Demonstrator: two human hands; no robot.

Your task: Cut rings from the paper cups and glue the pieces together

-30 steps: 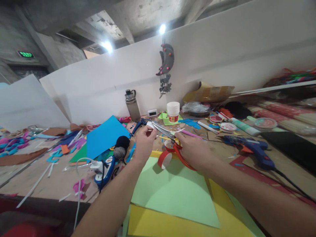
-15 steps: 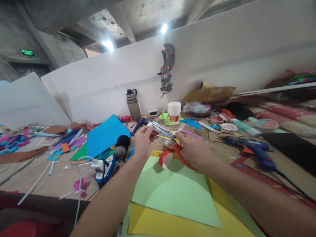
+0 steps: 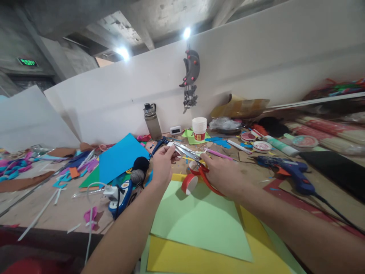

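My left hand [image 3: 164,163] is closed, pinching a small white paper piece [image 3: 170,144] between thumb and fingers. In my right hand [image 3: 224,171] are red-handled scissors [image 3: 203,173], their metal blades pointing left toward that piece. The blade tips reach close to my left fingers; whether they touch the paper is hard to see. Just below the blades, a curled red-and-white paper cup piece [image 3: 189,184] rests on the light green paper sheet [image 3: 199,224]. Another white curled piece [image 3: 194,166] sits behind it, partly hidden by the scissors.
A stack of paper cups [image 3: 199,127] and a grey bottle [image 3: 153,121] stand by the white partition. To the right lies a blue glue gun [image 3: 293,175]; on the left are a blue sheet [image 3: 122,158] and a power strip [image 3: 121,198]. Paper scraps are scattered around.
The whole view has shifted slightly, so things appear a little farther left. Both hands keep nearly the same pose, still holding the paper piece and the scissors.
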